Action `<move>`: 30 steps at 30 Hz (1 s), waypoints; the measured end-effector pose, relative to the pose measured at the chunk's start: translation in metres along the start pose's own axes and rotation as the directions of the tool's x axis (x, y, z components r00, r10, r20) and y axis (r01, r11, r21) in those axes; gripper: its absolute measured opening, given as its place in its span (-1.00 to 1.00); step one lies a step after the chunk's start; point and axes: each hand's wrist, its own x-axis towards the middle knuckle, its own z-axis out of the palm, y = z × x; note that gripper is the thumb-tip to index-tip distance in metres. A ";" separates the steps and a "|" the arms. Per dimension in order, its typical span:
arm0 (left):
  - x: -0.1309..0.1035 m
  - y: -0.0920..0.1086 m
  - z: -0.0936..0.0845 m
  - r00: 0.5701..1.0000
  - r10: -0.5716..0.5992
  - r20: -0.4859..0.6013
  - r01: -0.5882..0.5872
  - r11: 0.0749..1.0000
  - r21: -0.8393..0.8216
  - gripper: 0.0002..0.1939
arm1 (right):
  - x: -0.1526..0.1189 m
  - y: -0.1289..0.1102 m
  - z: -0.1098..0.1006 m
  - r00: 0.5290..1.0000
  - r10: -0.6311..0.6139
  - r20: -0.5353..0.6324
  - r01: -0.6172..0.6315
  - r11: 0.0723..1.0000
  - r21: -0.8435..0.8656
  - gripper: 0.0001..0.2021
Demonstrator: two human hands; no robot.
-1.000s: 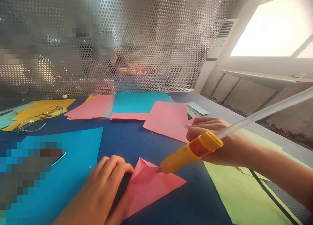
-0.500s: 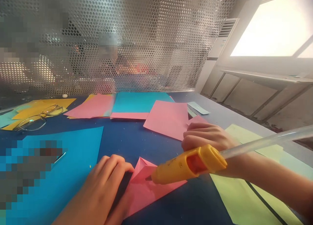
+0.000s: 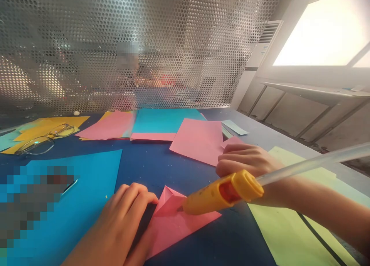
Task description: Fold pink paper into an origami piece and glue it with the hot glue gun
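Note:
A folded pink paper (image 3: 179,235) lies on the dark blue table near the front. My left hand (image 3: 124,212) rests at its left edge, fingers bent, a fingertip touching the upper left side and the thumb lying over the lower left part. My right hand (image 3: 248,164) is curled around a yellow glue gun (image 3: 216,194), partly behind it. The gun's dark nozzle points left at the middle of the folded paper, and a clear glue stick (image 3: 318,164) runs out of its back end.
Left, a blue sheet (image 3: 95,181) carries a pixelated object. Glasses (image 3: 37,144) lie by yellow papers (image 3: 52,125). Behind are pink (image 3: 199,139) and blue sheets (image 3: 167,119) before a perforated metal screen (image 3: 173,46). Green sheets (image 3: 277,231) lie right.
The glue gun has shifted slightly, its nozzle a little to the right and its back end to the left. My left hand and the folded paper have stayed in place.

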 end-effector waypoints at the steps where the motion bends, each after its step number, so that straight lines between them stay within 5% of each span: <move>1: 0.000 0.000 0.000 1.000 -0.004 -0.001 0.004 1.000 -0.011 -0.76 | -0.001 0.001 -0.002 1.000 0.002 0.002 -0.002 1.000 -0.005 -0.72; 30: 0.000 0.002 0.000 1.000 0.010 -0.002 -0.010 1.000 0.018 -0.72 | 0.002 -0.009 0.007 0.997 0.051 0.065 -0.056 0.995 0.079 -0.69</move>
